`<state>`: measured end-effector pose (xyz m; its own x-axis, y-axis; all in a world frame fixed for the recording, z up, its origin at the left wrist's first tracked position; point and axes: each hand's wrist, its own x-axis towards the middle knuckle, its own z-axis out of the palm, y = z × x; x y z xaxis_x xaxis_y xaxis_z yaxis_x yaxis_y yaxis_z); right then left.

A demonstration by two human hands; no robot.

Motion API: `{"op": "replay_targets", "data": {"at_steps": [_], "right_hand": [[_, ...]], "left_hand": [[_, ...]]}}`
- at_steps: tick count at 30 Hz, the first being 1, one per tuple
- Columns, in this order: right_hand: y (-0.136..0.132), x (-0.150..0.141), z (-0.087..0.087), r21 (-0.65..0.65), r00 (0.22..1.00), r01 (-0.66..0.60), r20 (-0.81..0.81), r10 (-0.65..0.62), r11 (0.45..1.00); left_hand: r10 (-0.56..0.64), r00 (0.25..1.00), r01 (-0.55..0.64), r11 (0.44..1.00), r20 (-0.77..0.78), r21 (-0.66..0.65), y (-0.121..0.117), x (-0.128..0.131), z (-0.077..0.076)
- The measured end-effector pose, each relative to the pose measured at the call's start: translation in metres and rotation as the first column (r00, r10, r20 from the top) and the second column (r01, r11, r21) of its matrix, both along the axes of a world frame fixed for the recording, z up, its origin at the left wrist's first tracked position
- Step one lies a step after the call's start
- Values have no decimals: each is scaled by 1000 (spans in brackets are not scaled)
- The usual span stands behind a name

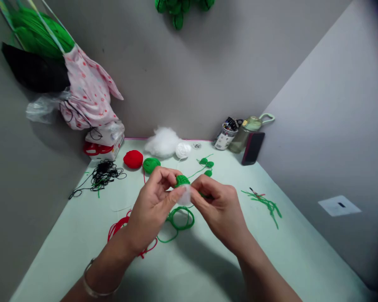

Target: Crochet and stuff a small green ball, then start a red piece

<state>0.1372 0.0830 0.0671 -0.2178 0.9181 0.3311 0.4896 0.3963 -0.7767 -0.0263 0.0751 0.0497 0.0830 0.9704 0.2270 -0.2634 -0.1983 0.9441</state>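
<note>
Over the middle of the table, my left hand (156, 205) pinches a small green crocheted piece (182, 180) between thumb and fingers. A tuft of white fibre stuffing (185, 197) sits at the piece's lower side, touching both thumbs. My right hand (219, 205) is closed at the right side of the piece, its thumb and forefinger gripping the tuft; its other fingers are curled, with a bit of green showing by them. Below the hands lies a loose coil of green yarn (192, 220). Red yarn (116, 226) is spread partly behind my left forearm.
Along the back stand a red yarn ball (133, 159), a green yarn ball (151, 165), a heap of stuffing (162, 142) and a white yarn ball (183, 150). Tangled black yarn (104, 174) lies left. A pen cup (225, 138), bottle (239, 140) and phone (253, 149) stand back right, green strands (267, 203) nearer.
</note>
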Motion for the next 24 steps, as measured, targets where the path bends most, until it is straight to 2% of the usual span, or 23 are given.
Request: {"op": "replay_targets", "data": {"at_steps": [4,8,11,15,20,22,24], "right_hand": [[-9,1,6,-11,985,-150,84,150,989],[-16,-8,4,17,962,-201,193,194,979],[-14,-12,-1,7,968,-187,169,183,982],[-5,-9,-4,13,995,-73,70,72,997],[-3,-3,-4,50,999,0,42,-2,999],[-5,-1,-1,99,997,0,77,-7,995],[-8,1,3,81,992,-64,114,55,995]], "left_hand": [[45,999,-45,999,-2,-1,4,3,-7],[135,991,-135,991,-8,-5,10,6,-17],[124,992,-123,991,25,-48,14,6,-19],[51,997,-46,994,51,-99,10,5,-15],[-67,996,71,995,59,-64,4,2,-7],[-74,997,76,996,30,-52,4,0,-5],[-70,998,70,997,10,-45,5,-1,-5]]}}
